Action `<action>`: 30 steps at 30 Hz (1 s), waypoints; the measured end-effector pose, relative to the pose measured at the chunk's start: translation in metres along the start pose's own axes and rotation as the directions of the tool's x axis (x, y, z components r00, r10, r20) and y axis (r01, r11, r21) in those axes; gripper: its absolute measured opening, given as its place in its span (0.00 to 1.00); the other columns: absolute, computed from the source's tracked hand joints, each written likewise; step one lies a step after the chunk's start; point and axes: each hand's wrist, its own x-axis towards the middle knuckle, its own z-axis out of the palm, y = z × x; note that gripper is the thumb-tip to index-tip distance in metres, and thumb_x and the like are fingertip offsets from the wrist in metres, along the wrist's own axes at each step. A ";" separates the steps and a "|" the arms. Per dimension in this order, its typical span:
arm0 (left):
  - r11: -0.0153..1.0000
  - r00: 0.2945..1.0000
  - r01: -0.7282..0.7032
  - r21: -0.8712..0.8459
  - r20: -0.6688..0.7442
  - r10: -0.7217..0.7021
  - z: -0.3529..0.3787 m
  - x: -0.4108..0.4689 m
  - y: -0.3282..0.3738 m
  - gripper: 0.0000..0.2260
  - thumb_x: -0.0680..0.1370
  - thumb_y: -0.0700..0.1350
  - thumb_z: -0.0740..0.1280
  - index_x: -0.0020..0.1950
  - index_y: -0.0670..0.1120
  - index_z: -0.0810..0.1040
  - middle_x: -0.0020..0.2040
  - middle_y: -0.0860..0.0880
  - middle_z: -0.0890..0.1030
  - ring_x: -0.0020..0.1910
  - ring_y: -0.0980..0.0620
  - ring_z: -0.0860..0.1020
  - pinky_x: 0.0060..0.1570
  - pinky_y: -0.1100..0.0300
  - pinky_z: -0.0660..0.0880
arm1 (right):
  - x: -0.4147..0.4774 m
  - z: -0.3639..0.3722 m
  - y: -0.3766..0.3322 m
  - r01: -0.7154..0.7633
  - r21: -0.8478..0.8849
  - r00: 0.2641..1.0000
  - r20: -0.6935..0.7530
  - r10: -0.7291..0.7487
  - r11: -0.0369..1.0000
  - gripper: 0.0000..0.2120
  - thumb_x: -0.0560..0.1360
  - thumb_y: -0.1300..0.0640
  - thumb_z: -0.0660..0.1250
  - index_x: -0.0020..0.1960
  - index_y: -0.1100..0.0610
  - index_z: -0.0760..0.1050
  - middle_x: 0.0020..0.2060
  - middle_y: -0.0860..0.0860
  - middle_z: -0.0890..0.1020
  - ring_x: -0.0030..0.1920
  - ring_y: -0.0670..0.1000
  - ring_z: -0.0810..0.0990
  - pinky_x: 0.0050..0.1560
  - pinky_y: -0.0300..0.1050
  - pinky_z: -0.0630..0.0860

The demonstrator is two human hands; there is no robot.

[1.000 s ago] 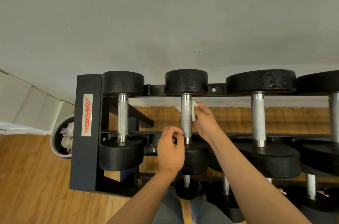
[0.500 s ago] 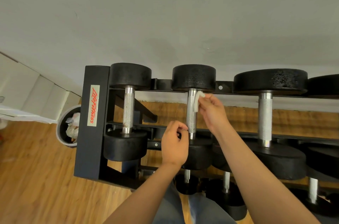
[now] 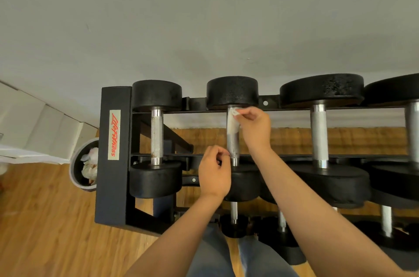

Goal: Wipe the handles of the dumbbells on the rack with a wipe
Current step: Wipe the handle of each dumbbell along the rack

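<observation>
Both grips flank one handle (image 3: 233,147): right hand (image 3: 256,128) pinches wipe (image 3: 232,119) at its top; left hand (image 3: 215,173) curls below, hold unclear.

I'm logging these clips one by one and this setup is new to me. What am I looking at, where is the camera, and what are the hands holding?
There is no machine here: a person works with two bare hands. All the pictures come from one camera worn on the head, looking down. A black rack carries dumbbells in a row. The right hand pinches a white wipe against the upper part of the metal handle of the second dumbbell from the left. The left hand, fingers curled, sits by that handle's lower end and holds nothing visible. Left of the rack stands a bin with crumpled white material inside.
</observation>
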 end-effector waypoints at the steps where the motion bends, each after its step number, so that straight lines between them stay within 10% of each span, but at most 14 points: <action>1: 1.000 1.000 -0.006 -0.001 -0.003 0.006 0.000 0.000 -0.001 0.09 0.78 0.37 0.62 0.41 0.47 0.76 0.41 0.53 0.76 0.42 0.57 0.75 0.42 0.71 0.70 | -0.003 0.002 0.003 0.021 -0.025 1.000 -0.017 -0.022 0.999 0.03 0.76 0.62 0.68 0.46 0.56 0.80 0.46 0.49 0.83 0.49 0.43 0.81 0.48 0.32 0.74; 7: 0.999 1.000 -0.006 -0.034 -0.019 0.006 0.001 0.001 -0.004 0.07 0.79 0.40 0.62 0.43 0.47 0.77 0.42 0.53 0.77 0.43 0.58 0.76 0.44 0.70 0.71 | -0.030 -0.010 0.023 0.204 -0.254 0.979 0.068 -0.193 0.945 0.05 0.74 0.62 0.70 0.50 0.58 0.82 0.48 0.49 0.84 0.49 0.43 0.81 0.51 0.31 0.76; 15: 0.978 0.989 0.135 -0.161 -0.041 -0.143 0.005 -0.010 -0.013 0.07 0.83 0.47 0.57 0.58 0.51 0.72 0.54 0.51 0.79 0.55 0.56 0.77 0.57 0.61 0.71 | -0.035 -0.030 0.016 0.145 -0.386 0.971 0.232 -0.057 0.911 0.05 0.73 0.62 0.71 0.48 0.57 0.82 0.52 0.51 0.83 0.53 0.48 0.81 0.54 0.36 0.76; 30: 0.987 0.991 0.125 -0.100 -0.028 -0.128 0.003 -0.009 -0.010 0.06 0.83 0.46 0.58 0.56 0.49 0.72 0.52 0.50 0.79 0.52 0.53 0.77 0.52 0.60 0.70 | -0.052 -0.043 -0.001 0.283 -0.715 0.878 0.461 0.127 0.639 0.06 0.75 0.57 0.71 0.50 0.55 0.84 0.51 0.52 0.84 0.52 0.50 0.81 0.56 0.41 0.74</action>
